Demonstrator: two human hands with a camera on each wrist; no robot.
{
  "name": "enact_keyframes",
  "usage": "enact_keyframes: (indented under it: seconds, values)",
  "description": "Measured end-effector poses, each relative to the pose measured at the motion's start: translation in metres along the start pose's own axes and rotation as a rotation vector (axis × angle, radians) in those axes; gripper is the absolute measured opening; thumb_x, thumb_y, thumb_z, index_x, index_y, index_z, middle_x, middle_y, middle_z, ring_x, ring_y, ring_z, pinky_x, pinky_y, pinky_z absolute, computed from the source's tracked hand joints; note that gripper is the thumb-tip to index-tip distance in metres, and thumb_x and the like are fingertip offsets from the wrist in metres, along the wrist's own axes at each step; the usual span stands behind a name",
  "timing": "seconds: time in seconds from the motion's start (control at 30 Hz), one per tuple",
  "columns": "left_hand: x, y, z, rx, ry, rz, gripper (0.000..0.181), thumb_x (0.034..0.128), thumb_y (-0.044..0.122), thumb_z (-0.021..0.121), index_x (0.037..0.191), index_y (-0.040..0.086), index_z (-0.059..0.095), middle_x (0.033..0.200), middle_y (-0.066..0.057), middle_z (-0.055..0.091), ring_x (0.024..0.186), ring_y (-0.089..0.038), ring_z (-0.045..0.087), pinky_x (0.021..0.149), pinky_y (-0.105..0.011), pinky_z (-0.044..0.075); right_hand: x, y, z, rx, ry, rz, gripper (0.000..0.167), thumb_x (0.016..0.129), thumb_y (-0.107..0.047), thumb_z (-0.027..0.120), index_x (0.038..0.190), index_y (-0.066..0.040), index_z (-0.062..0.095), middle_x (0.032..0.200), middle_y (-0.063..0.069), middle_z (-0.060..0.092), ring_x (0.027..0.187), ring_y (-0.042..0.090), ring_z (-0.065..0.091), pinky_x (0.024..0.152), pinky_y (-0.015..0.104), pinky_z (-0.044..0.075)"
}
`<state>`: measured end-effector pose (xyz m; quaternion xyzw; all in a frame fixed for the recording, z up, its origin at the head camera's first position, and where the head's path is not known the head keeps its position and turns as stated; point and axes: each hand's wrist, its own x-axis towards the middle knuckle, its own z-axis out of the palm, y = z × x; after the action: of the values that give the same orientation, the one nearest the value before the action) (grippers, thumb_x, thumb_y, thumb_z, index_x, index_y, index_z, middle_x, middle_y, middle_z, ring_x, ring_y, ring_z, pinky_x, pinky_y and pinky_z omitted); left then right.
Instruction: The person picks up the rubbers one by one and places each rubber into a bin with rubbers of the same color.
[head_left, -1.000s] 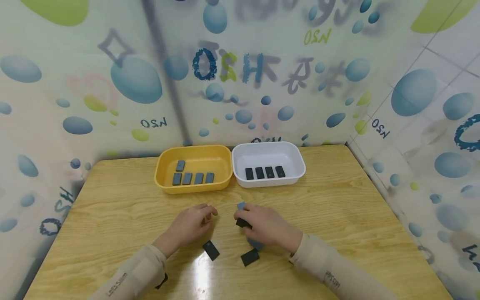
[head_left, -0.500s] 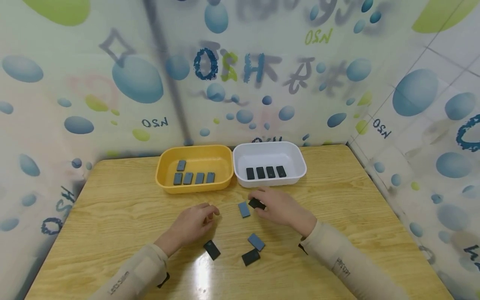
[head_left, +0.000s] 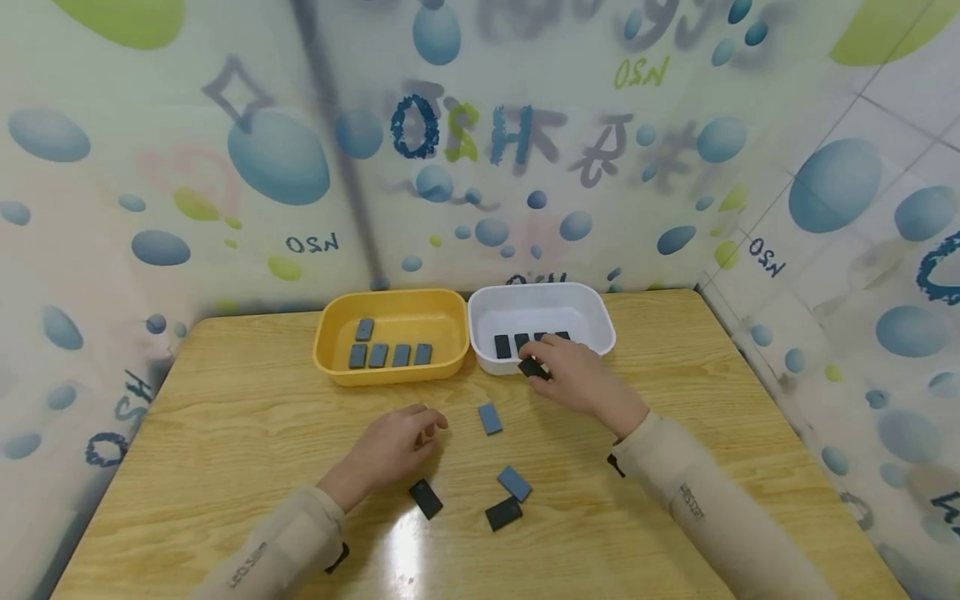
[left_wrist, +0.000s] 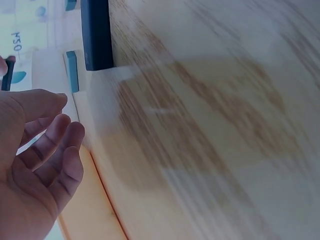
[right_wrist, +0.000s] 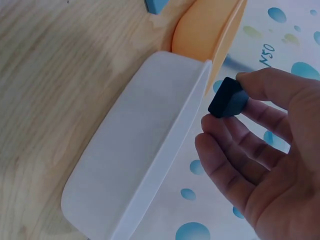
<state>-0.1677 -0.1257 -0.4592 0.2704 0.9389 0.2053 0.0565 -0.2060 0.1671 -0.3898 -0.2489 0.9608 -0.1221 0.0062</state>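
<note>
My right hand (head_left: 581, 382) pinches a small black rectangular block (head_left: 534, 368) between thumb and fingers. It is over the front rim of the white bin (head_left: 498, 367); in the right wrist view the block (right_wrist: 228, 98) is above the rim, apart from the bin (right_wrist: 135, 135). Several black blocks (head_left: 502, 347) lie in a row inside, partly hidden by the hand. My left hand (head_left: 393, 442) stays low over the table with fingers loosely bent, holding nothing. Nearest to it lies a black block (head_left: 426, 498). A blue-grey block (head_left: 490, 418) rests between the hands.
Left of the white bin, touching it, stands a yellow bin (head_left: 390, 377) with several blue-grey blocks (head_left: 378, 356). Closer to me on the wooden table (head_left: 225, 400), a blue-grey block (head_left: 514, 482) lies against another black block (head_left: 503, 513). A patterned wall (head_left: 465, 208) rises behind the bins.
My right hand has lifted the black block off the table and carried it forward and right to the white bin's front rim. The left hand has hardly moved.
</note>
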Motion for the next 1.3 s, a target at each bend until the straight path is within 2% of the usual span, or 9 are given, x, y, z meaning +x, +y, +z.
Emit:
enact_keyframes:
  seconds: [0.13,0.3,0.43,0.67,1.0,1.2,1.3]
  values:
    - [0.002,0.002,0.002,-0.018,-0.021,-0.007,0.020,0.0879,0.018,0.070,0.108,0.022,0.068,0.092,0.010,0.062,0.077,-0.003,0.054,0.068,-0.024,0.048,0.011,0.006,-0.003,0.004,0.007,0.012,0.028,0.090,-0.024,0.069,0.117,-0.015,0.064,0.096,0.003,0.063,0.081,0.016,0.059,0.069,0.034,0.049]
    - [0.003,0.007,0.002,-0.057,-0.064,-0.022,0.020,0.0898,0.020,0.068,0.110,0.022,0.067,0.094,0.009,0.062,0.080,-0.006,0.056,0.070,-0.026,0.049,0.025,0.014,-0.007,0.029,-0.030,0.059,0.030,0.090,-0.024,0.068,0.118,-0.014,0.064,0.090,0.003,0.060,0.077,0.017,0.053,0.072,0.034,0.046]
    - [0.003,0.009,0.003,-0.048,-0.064,-0.011,0.020,0.0898,0.020,0.068,0.110,0.022,0.067,0.094,0.009,0.063,0.079,-0.006,0.056,0.069,-0.026,0.048,0.039,0.021,-0.007,0.038,-0.066,0.086,0.032,0.091,-0.025,0.068,0.120,-0.013,0.063,0.093,0.006,0.061,0.079,0.019,0.054,0.074,0.036,0.046]
    - [0.008,0.014,0.004,0.001,-0.045,0.080,0.019,0.0904,0.020,0.068,0.110,0.020,0.067,0.093,0.007,0.063,0.079,-0.005,0.057,0.069,-0.025,0.050,0.068,0.029,-0.009,0.049,-0.135,0.158,0.034,0.091,-0.025,0.067,0.122,-0.013,0.062,0.108,0.009,0.066,0.096,0.024,0.062,0.084,0.041,0.051]
    - [0.018,0.022,0.004,0.030,-0.044,0.117,0.020,0.0909,0.022,0.068,0.110,0.021,0.067,0.096,0.005,0.065,0.082,-0.008,0.060,0.071,-0.027,0.051,0.096,0.036,-0.006,0.102,-0.195,0.230,0.031,0.092,-0.026,0.067,0.120,-0.013,0.061,0.104,0.007,0.064,0.087,0.021,0.059,0.079,0.037,0.049]
    - [0.021,0.024,0.005,0.034,-0.042,0.141,0.020,0.0902,0.021,0.069,0.110,0.020,0.067,0.097,0.004,0.065,0.083,-0.009,0.063,0.070,-0.027,0.052,0.112,0.035,-0.003,0.134,-0.227,0.305,0.031,0.092,-0.027,0.066,0.119,-0.015,0.061,0.112,0.005,0.063,0.090,0.022,0.060,0.079,0.037,0.049]
    - [0.020,0.025,0.004,0.025,-0.048,0.135,0.020,0.0906,0.022,0.068,0.110,0.019,0.067,0.097,0.003,0.065,0.083,-0.010,0.063,0.070,-0.028,0.052,0.124,0.031,-0.003,0.120,-0.250,0.329,0.033,0.091,-0.029,0.067,0.120,-0.014,0.060,0.118,0.005,0.062,0.095,0.023,0.058,0.082,0.038,0.049]
